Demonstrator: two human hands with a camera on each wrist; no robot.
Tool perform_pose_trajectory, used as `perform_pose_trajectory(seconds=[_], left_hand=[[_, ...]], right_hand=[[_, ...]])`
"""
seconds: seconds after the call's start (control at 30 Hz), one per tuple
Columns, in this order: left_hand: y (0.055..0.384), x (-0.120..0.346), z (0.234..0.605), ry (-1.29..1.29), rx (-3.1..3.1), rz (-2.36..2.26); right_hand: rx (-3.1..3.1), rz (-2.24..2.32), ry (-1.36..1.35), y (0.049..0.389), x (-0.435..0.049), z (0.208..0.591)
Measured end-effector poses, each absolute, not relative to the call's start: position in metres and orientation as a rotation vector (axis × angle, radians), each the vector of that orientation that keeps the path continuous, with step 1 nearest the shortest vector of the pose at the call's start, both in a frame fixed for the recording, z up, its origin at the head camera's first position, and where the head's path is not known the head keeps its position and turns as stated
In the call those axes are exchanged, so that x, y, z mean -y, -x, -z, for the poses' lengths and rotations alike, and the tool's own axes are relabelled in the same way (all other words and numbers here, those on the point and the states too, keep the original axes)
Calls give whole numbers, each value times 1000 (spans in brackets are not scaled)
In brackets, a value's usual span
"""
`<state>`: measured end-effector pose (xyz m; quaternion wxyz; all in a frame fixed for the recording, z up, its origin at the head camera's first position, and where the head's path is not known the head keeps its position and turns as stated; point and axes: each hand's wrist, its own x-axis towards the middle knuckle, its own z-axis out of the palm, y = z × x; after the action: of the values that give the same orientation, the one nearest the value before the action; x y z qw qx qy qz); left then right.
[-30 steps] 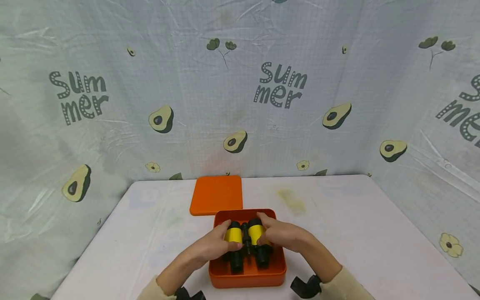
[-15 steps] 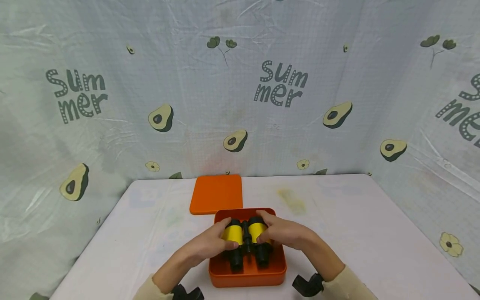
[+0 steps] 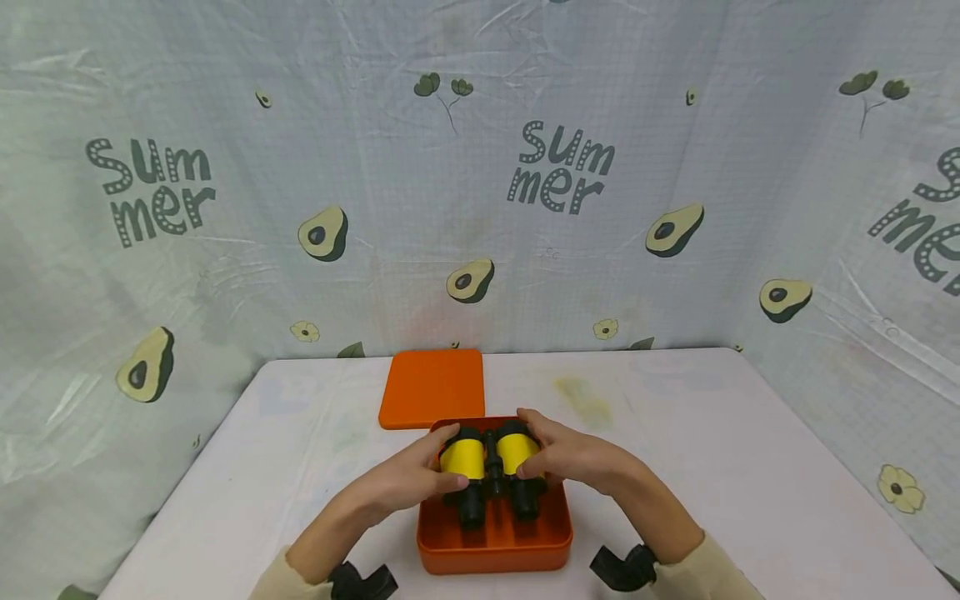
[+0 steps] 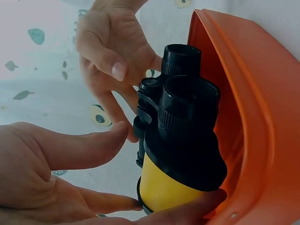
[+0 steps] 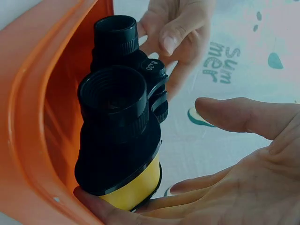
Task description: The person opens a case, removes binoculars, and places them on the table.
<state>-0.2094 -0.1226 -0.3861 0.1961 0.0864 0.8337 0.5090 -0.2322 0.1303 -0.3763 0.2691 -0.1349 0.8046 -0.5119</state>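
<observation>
Black binoculars [image 3: 462, 458] with yellow barrels are held between both hands, over an open orange box [image 3: 495, 562]. My left hand [image 3: 405, 479] holds the left barrel from its outer side; the left wrist view shows the fingers along the yellow band [image 4: 161, 187] and the thumb lifted off. On the other barrel, my right hand [image 3: 573, 454] does the same, its fingers at the yellow band [image 5: 136, 187] and its thumb apart in the right wrist view. Eyepieces [image 5: 112, 96] point toward the person. The head view hides most of the fingertips.
An orange square lid [image 3: 433, 388] lies flat behind the box on the white table [image 3: 675, 433]. Printed sheets [image 3: 420, 183] with avocados and lettering stand around the table. Each wrist carries a black mount [image 3: 624, 568].
Both hands have brought the binoculars a little up and away from the person within the box's opening. The hands have spread slightly outward. Box and lid have stayed put.
</observation>
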Motion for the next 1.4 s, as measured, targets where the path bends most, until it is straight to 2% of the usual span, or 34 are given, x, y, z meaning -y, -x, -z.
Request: perform_pose_trajectory(seconds=[0.63,0.93,1.4], left_hand=[[208,122,376,-238,-2481,-1479],[208,125,375,-228,-2547,-1477],[211,124,375,-238,-2569,-1553]], right_hand=[[-2380,1450,432,223,-129,365],[-2518,1388,373,223,-131,364],[-2429,1455,367,226,-138,359]])
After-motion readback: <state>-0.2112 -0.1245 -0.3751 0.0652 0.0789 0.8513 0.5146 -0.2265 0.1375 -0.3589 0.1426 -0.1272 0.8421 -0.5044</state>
